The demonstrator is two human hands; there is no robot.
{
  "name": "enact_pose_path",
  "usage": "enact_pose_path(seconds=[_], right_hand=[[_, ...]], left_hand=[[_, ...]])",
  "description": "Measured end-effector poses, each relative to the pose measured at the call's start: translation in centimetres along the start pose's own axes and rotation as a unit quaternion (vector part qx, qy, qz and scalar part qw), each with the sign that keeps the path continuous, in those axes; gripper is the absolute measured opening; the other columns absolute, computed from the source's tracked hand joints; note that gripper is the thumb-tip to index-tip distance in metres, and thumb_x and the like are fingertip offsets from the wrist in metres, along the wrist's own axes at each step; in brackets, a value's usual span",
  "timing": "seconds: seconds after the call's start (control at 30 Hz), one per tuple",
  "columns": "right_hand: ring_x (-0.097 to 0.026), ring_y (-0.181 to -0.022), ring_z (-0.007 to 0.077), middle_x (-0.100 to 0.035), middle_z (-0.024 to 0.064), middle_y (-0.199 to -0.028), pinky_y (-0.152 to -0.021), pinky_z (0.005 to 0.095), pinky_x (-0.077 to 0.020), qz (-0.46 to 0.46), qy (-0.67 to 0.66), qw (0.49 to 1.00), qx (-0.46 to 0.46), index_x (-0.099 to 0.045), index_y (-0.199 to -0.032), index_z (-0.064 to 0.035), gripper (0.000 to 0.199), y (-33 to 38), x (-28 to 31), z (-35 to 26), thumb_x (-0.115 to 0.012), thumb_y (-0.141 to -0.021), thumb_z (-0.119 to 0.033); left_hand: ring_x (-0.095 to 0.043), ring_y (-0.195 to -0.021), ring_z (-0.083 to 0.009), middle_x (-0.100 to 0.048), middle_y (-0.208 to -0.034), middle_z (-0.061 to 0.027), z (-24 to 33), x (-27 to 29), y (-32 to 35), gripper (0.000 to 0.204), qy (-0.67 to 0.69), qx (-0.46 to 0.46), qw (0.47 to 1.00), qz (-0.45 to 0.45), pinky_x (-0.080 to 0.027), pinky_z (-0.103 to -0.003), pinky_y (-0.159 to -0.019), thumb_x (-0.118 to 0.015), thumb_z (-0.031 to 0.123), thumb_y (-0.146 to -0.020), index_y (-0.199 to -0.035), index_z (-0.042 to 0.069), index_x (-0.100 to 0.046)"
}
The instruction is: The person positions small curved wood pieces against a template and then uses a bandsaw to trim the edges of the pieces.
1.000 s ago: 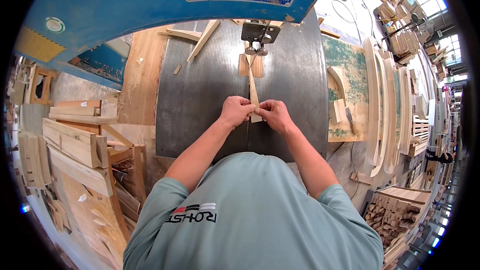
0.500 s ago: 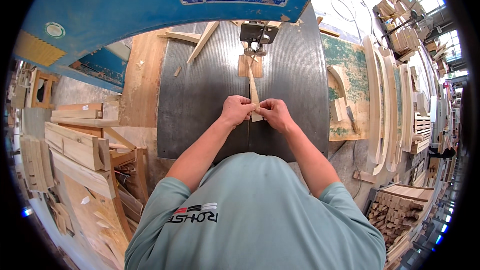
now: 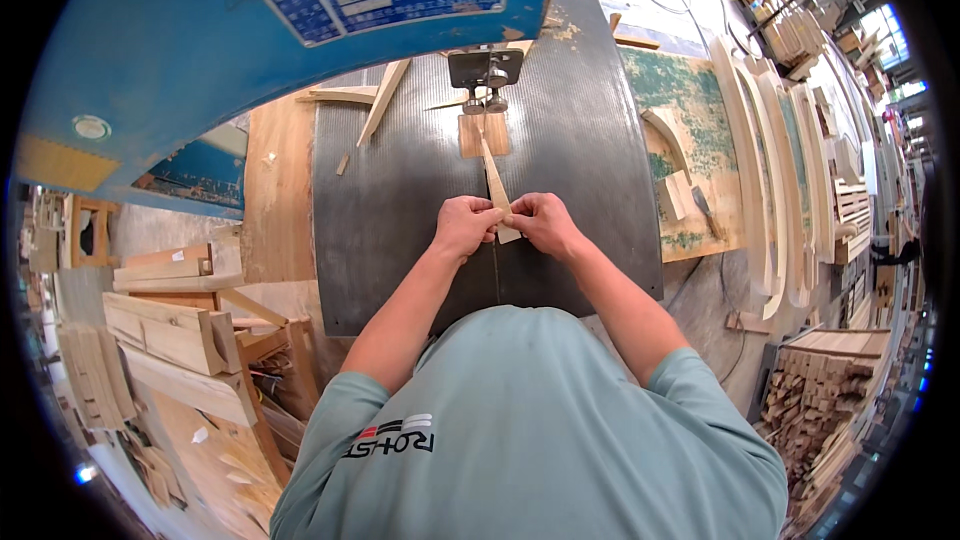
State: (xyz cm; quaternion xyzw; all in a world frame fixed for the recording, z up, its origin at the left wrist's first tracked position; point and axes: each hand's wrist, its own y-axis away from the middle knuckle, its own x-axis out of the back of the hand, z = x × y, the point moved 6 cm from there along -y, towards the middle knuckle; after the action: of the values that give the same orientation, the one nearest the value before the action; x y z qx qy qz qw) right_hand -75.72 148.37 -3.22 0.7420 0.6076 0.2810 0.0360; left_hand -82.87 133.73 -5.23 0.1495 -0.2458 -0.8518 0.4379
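Both hands grip one narrow tapered strip of pale wood lying on the grey ribbed band-saw table. My left hand pinches its near end from the left, my right hand from the right. The strip's thin far end points up toward the saw blade and its black guide block. A small square wooden insert sits around the blade just beyond the strip's tip.
The blue saw housing hangs over the table's far side. Long offcuts lie at the table's back left. A green-stained board with small cut pieces lies to the right, curved wooden parts beyond it. Stacked timber is lower left.
Both hands and the strip stay at nearly the same spot on the table; at most the strip has crept slightly toward the blade.
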Motion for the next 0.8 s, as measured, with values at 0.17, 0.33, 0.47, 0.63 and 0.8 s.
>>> enact_pose_path(seconds=[0.17, 0.33, 0.47, 0.63, 0.8], right_hand=[[-0.063, -0.069, 0.0171, -0.070, 0.0106, -0.076, -0.067, 0.0341, -0.0525, 0.009, -0.006, 1.000, -0.005, -0.073, -0.091, 0.0027, 0.023, -0.02, 0.05, 0.43, -0.079, -0.085, -0.019], [-0.064, -0.070, 0.0174, -0.071, 0.0111, -0.078, -0.068, 0.0344, -0.0529, 0.004, -0.005, 1.000, -0.005, -0.073, -0.091, 0.0022, 0.024, -0.18, -0.12, 0.66, -0.079, -0.085, -0.020], [-0.064, -0.071, 0.0180, -0.071, 0.0116, -0.079, -0.069, 0.0350, -0.0531, 0.005, -0.012, 1.000, 0.004, -0.073, -0.093, 0.0027, 0.025, -0.35, -0.23, 0.94, -0.079, -0.085, -0.020], [-0.065, -0.072, 0.0182, -0.071, 0.0125, -0.080, -0.070, 0.0353, -0.0531, -0.002, 0.003, 1.000, -0.001, -0.073, -0.094, 0.0041, 0.026, -0.13, -0.02, 0.58, -0.079, -0.085, -0.020], [-0.064, -0.072, 0.0175, -0.071, 0.0116, -0.080, -0.070, 0.0350, -0.0529, -0.016, 0.008, 1.000, -0.020, -0.072, -0.094, 0.0040, 0.025, 0.15, -0.14, 0.39, -0.078, -0.086, -0.019]], left_hand=[[-0.061, -0.060, -0.0073, -0.070, -0.080, -0.0052, -0.28, -0.06, -0.23, 0.020, -0.002, 0.002, 1.000, 0.002, -0.053, -0.021, -0.056, -0.075, 0.011, -0.088, -0.099, -0.006, -0.072], [-0.061, -0.061, -0.0072, -0.070, -0.080, -0.0050, -0.20, 0.06, -0.06, 0.021, 0.003, -0.001, 1.000, -0.006, -0.053, -0.021, -0.057, -0.075, 0.011, -0.088, -0.100, -0.006, -0.072], [-0.061, -0.061, -0.0071, -0.069, -0.080, -0.0048, -0.35, 0.08, -0.19, 0.022, 0.002, 0.001, 1.000, -0.002, -0.053, -0.021, -0.057, -0.075, 0.011, -0.087, -0.101, -0.006, -0.073], [-0.061, -0.061, -0.0074, -0.069, -0.080, -0.0049, -0.47, 0.02, -0.13, 0.022, 0.003, 0.001, 1.000, 0.000, -0.053, -0.021, -0.056, -0.076, 0.012, -0.087, -0.100, -0.006, -0.073], [-0.062, -0.061, -0.0089, -0.069, -0.079, -0.0056, -0.47, 0.14, 0.34, 0.020, 0.004, 0.008, 1.000, 0.007, -0.053, -0.023, -0.055, -0.075, 0.010, -0.086, -0.097, -0.007, -0.073]])
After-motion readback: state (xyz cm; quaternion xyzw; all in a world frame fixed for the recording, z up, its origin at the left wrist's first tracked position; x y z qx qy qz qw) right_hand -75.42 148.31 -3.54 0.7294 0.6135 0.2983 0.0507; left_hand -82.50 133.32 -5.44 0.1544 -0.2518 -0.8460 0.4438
